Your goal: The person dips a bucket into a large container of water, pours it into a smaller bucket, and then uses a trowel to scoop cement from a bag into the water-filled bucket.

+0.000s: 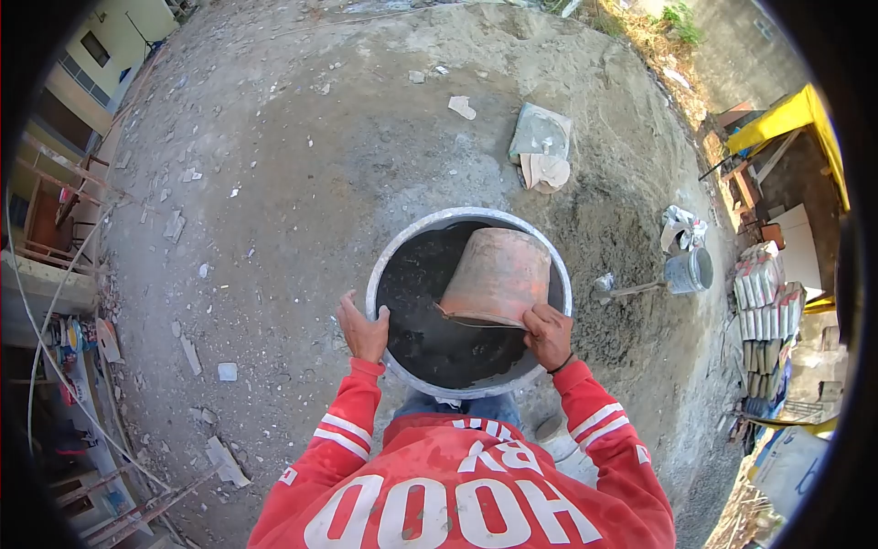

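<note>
A large round grey tub (377,274) stands on the ground right in front of me, with a dark grey wet mix (430,339) in it. Tipped over inside the tub's outline is a worn orange-brown bucket (501,270), its mouth turned down and toward me. My right hand (549,337) grips the bucket's rim, close to the tub's right side. At the tub's left rim is my left hand (364,328), thumb and fingers apart, the thumb reaching over the rim's edge.
A pile of grey sand (622,265) lies to the right, beside a small grey bucket (688,272) and stacked bags (759,293). Ahead lies a greenish bag (541,133) with torn paper. Rubble pieces (226,371) dot the ground; poles and planks (137,503) stand at left.
</note>
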Demonstrator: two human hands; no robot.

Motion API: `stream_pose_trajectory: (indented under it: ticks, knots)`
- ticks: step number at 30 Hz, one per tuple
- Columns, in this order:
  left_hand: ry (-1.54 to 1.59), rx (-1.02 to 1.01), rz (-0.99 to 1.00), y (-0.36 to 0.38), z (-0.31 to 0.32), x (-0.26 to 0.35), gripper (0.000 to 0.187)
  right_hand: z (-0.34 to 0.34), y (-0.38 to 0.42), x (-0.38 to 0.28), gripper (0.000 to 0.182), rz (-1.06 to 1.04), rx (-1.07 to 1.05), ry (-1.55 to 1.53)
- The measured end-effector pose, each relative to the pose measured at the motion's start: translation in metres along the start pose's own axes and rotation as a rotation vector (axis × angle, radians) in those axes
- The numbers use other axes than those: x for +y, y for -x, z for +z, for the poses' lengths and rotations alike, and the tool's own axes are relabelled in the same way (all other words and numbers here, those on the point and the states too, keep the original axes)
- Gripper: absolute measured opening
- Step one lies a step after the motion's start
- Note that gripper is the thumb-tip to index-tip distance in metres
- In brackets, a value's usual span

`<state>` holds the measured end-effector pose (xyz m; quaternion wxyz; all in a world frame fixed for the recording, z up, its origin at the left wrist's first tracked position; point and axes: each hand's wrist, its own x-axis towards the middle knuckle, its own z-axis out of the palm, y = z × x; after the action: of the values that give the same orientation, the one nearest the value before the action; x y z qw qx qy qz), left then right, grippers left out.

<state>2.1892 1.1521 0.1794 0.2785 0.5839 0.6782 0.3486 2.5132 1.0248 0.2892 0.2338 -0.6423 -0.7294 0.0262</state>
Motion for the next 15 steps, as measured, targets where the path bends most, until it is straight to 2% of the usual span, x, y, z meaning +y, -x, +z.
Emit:
stream_pose_trajectory:
  ticks: [3, 6, 9, 11, 12, 13, 15]
  knots:
    - [-0.074, 0.008, -0.043, 0.045, 0.007, -0.018, 0.064, -0.043, -0.002, -0.018, 0.030, -0.039, 0.066, 0.006]
    - [-0.096, 0.092, -0.084, 0.074, 0.014, -0.016, 0.062, -0.103, -0.014, -0.035, 0.027, -0.073, 0.286, -0.010]
    - [-0.104, 0.198, -0.148, 0.085, 0.020, -0.006, 0.058, -0.182, -0.035, -0.045, 0.028, -0.163, 0.619, 0.134]
    - [-0.170, 0.211, -0.179, 0.087, 0.020, -0.001, 0.055, -0.241, -0.056, -0.051, 0.022, -0.270, 0.934, 0.325]
    - [-0.175, 0.224, -0.191, 0.086, 0.022, -0.001, 0.055, -0.275, -0.073, -0.056, 0.017, -0.442, 1.057, 0.345]
    - [-0.206, 0.259, -0.147, 0.084, 0.024, -0.003, 0.052, -0.303, -0.077, -0.050, 0.013, -0.305, 1.131, 0.481]
    - [-0.253, 0.288, -0.119, 0.092, 0.025, -0.007, 0.049, -0.311, -0.098, -0.029, 0.012, -0.341, 1.133, 0.429]
